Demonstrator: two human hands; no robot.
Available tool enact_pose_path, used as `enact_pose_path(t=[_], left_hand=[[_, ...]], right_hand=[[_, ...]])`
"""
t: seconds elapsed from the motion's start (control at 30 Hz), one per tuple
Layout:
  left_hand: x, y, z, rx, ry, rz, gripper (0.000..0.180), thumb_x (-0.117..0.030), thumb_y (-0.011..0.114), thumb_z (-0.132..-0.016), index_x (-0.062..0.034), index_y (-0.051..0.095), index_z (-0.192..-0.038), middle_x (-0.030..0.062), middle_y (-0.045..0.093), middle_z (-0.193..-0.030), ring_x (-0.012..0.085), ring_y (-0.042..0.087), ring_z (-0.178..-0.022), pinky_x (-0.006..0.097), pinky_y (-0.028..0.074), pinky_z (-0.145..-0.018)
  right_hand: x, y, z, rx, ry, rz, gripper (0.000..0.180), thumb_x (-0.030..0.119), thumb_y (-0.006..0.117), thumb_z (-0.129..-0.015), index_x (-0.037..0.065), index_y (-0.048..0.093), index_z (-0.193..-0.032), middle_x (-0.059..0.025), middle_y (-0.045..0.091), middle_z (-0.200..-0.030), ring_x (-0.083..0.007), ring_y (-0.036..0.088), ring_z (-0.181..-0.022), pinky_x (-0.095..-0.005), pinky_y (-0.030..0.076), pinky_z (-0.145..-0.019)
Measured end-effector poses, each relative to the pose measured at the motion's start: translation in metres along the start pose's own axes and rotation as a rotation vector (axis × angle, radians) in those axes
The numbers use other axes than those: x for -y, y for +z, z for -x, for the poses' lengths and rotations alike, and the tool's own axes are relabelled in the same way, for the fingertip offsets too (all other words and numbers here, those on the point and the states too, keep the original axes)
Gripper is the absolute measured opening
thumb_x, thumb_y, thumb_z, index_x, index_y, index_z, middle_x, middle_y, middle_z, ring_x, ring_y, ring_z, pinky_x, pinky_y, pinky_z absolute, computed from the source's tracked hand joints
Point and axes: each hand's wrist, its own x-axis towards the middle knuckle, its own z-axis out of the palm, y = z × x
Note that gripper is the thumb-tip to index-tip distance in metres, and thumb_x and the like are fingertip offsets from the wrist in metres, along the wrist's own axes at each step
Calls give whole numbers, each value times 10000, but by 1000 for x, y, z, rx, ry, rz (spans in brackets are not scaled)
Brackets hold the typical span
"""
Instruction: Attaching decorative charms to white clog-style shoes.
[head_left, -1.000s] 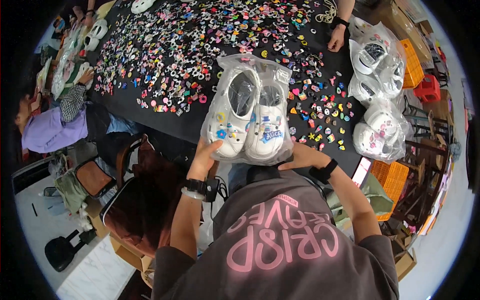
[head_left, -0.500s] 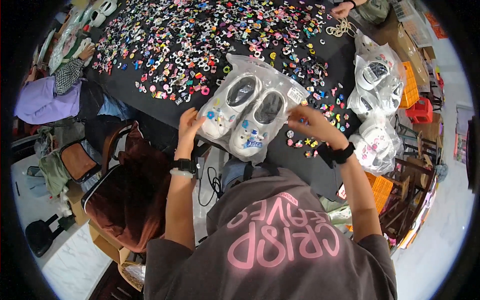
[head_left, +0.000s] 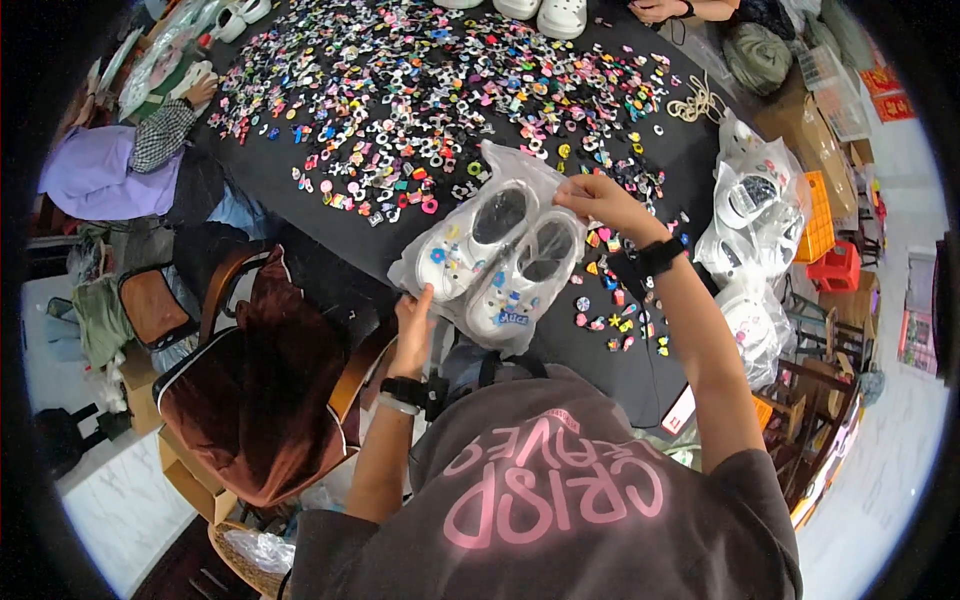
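A clear plastic bag (head_left: 522,168) holds a pair of white clogs (head_left: 462,262) with colourful charms on their toes, over the near edge of the black table. My left hand (head_left: 413,330) grips the bag's lower left side, its other fingers partly hidden. At the upper right edge of the bag, my right hand (head_left: 605,205) pinches the plastic with its fingers closed. Small loose charms (head_left: 615,322) lie just right of the bag.
Many shoe charms (head_left: 400,110) cover the far part of the black table (head_left: 290,225). More bagged white clogs (head_left: 750,230) stand along its right edge, near a coil of cord (head_left: 697,98). Unbagged white clogs (head_left: 562,18) sit at the far edge. Co-workers' hands (head_left: 658,10) show beyond; a brown-covered chair (head_left: 260,390) is left.
My right hand has moved up and now pinches the bag's upper right edge. My left hand has shifted down along its left side. White clogs have come into view at the far edge.
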Motion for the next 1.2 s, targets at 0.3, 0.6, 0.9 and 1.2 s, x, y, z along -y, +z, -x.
enact_pose_path(t=[0.3, 0.6, 0.9, 1.2], left_hand=[[-39, 5, 10, 161, 93, 361, 335, -324, 563, -929, -86, 488, -1153, 52, 556, -1121, 191, 553, -976, 372, 442, -834], [-104, 14, -30, 220, 367, 265, 469, -245, 571, -910, -16, 441, -1298, 53, 548, -1178, 136, 505, -997, 291, 405, -827], [-74, 44, -51, 60, 853, -702, 354, -184, 570, -898, -92, 569, -1240, 198, 473, -1339, 341, 435, -1238, 424, 336, -1028], [-86, 46, -43, 93, 840, -756, 549, -104, 557, -852, -65, 397, -1375, 255, 478, -1298, 397, 481, -1176, 420, 378, -995]], right_hand=[[77, 28, 66, 116, -249, -251, 317, 315, 539, -957, 31, 664, -1023, 40, 572, -783, -47, 506, -704, -218, 418, -651], [62, 62, 141, 124, -147, -426, 375, 289, 472, -986, 28, 594, -1225, -10, 601, -800, -106, 566, -804, -273, 442, -788], [-72, 73, 134, 223, -214, -48, 438, 26, 559, -863, 82, 537, -1297, -131, 543, -1273, -294, 505, -1161, -362, 386, -995], [-56, 116, 54, -207, -543, 794, 686, 320, 729, -715, 23, 475, -1279, -148, 520, -1270, -329, 517, -1082, -423, 413, -932]])
